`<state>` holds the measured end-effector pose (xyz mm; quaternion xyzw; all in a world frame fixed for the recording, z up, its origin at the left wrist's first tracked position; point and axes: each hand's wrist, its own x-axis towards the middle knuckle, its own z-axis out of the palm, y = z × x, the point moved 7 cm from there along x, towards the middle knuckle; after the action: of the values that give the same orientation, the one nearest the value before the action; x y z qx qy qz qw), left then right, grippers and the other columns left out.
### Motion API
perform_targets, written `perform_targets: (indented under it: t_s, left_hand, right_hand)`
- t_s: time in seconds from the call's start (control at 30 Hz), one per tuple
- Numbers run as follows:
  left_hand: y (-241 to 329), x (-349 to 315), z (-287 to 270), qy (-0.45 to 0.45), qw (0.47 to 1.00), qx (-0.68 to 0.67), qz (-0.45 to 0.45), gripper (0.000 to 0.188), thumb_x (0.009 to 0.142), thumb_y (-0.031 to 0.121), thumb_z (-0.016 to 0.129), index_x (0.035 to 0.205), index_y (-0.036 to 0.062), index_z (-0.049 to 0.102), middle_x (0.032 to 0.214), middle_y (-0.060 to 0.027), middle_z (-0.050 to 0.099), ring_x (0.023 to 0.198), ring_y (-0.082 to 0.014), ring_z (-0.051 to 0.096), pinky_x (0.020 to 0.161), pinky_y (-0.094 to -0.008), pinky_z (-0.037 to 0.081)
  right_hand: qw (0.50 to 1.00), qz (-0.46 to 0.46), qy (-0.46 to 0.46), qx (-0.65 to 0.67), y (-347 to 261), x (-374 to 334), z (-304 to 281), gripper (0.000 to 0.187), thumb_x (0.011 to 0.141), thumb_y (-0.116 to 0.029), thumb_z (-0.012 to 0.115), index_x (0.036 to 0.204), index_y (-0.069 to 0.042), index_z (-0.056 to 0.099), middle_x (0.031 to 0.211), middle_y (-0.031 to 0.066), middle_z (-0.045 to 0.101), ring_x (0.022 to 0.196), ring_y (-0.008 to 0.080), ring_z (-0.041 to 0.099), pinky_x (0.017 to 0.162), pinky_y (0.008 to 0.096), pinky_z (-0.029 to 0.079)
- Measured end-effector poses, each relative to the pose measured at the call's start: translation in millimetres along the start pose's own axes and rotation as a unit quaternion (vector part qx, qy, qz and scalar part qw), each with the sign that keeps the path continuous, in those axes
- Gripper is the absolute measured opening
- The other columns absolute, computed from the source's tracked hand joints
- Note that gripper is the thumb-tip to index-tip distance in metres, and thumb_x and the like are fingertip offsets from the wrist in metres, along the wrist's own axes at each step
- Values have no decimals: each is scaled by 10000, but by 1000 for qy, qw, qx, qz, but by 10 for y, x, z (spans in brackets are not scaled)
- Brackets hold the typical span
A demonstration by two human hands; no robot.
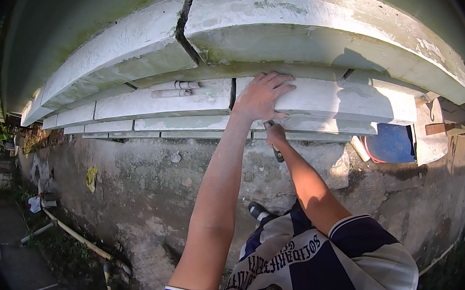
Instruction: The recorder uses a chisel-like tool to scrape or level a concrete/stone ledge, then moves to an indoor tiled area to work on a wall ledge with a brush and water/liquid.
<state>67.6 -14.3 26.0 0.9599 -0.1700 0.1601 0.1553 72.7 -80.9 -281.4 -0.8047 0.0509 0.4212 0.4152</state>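
Note:
My left hand (pixel 262 96) lies with fingers spread on the white top of a long pale slab (pixel 315 95), just right of a dark joint in it. Below its thumb, my right hand (pixel 276 136) is closed round a hand tool (pixel 280 157) at the slab's front edge. The tool's handle is dark with a yellowish mark. Most of its working end is hidden by my hands, so its kind does not show. Two dusty, tube-like pieces (pixel 171 93) with brownish ends rest on the slab to the left.
A higher pale ledge (pixel 321 39) with a dark gap runs behind the slab. A blue container (pixel 392 143) and a worn board (pixel 431 136) stand at the right. Below lies a rough concrete floor (pixel 134 180), with a yellow scrap (pixel 91 179) and a pale pipe (pixel 75 233) at the left.

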Motion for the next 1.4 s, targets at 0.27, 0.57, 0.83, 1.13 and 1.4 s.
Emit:
perform_targets:
  t_s: [0.27, 0.57, 0.83, 1.13, 1.4]
  left_hand:
    - [-17, -33, -14, 4, 1000, -2, -6, 705, 581, 397, 805, 1209, 170, 577, 1321, -13, 518, 1216, -231, 469, 1007, -421, 394]
    - [-42, -40, -2, -3, 1000, 3, -8, 710, 588, 404, 802, 1220, 180, 570, 1336, -6, 507, 1226, -232, 461, 1026, -426, 384]
    - [-77, -131, 35, -20, 999, 9, -29, 713, 591, 391, 801, 1231, 185, 565, 1351, -1, 496, 1243, -232, 449, 1039, -428, 376]
    - [-58, -88, 13, -19, 999, 16, -22, 708, 600, 396, 797, 1235, 186, 565, 1360, 5, 490, 1257, -233, 438, 1047, -429, 369]
    - [-4, 25, -8, -14, 1000, -15, -9, 705, 594, 395, 800, 1228, 185, 574, 1352, 3, 498, 1247, -235, 450, 1051, -425, 368]
  right_hand:
    - [996, -40, -7, -79, 193, -223, -183, 479, 916, -405, 539, 674, 4, 596, 520, 113, 567, 415, 247, 575, 393, 387, 441]
    - [999, -17, 47, -2, 118, 49, 95, 511, 921, -428, 506, 708, 27, 602, 542, 163, 588, 451, 302, 608, 438, 425, 490]
    - [998, 22, -4, -60, 285, -128, 38, 484, 921, -435, 518, 813, 18, 649, 651, 190, 655, 610, 330, 679, 571, 430, 539]
    - [996, -11, -33, -86, 128, -173, 19, 514, 912, -427, 521, 750, 47, 637, 619, 164, 641, 551, 301, 654, 560, 418, 523]
    - [995, -71, -32, -57, -212, 132, 207, 515, 946, -428, 527, 731, 39, 569, 524, 125, 553, 361, 241, 510, 351, 394, 395]
